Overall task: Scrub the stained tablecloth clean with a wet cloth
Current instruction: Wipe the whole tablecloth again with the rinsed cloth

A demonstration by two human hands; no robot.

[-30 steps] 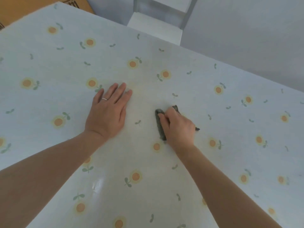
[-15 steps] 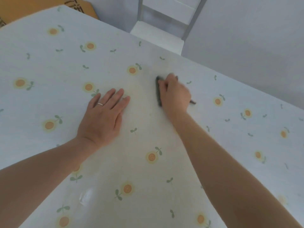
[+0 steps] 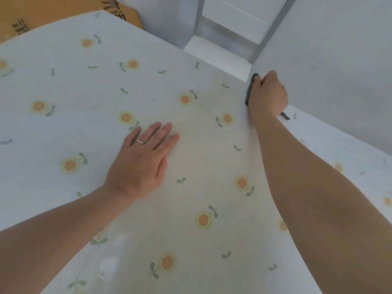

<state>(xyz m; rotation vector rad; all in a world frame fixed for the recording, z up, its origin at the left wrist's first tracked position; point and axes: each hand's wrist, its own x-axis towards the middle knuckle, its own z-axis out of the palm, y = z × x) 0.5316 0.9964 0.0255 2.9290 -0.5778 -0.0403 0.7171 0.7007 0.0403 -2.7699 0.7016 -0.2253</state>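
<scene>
The tablecloth (image 3: pixel 63 92) is pale blue-white with orange flowers and green sprigs, and a broad yellowish stained band (image 3: pixel 203 158) runs down its middle. My right hand (image 3: pixel 267 93) is closed over a dark grey-green cloth (image 3: pixel 249 88) at the far edge of the table; only the cloth's left edge and a corner by my wrist show. My left hand (image 3: pixel 141 164) lies flat on the tablecloth, fingers together, a ring on one finger, at the left side of the stain.
A cardboard box (image 3: pixel 63 13) sits beyond the table's far left corner. A white step or shelf with a grey frame (image 3: pixel 218 54) stands beyond the far edge. The grey wall (image 3: pixel 339 60) is close on the right.
My right hand has pushed the cloth away from me, from the middle of the table up along the stained band to the far edge. My left hand has stayed pressed flat.
</scene>
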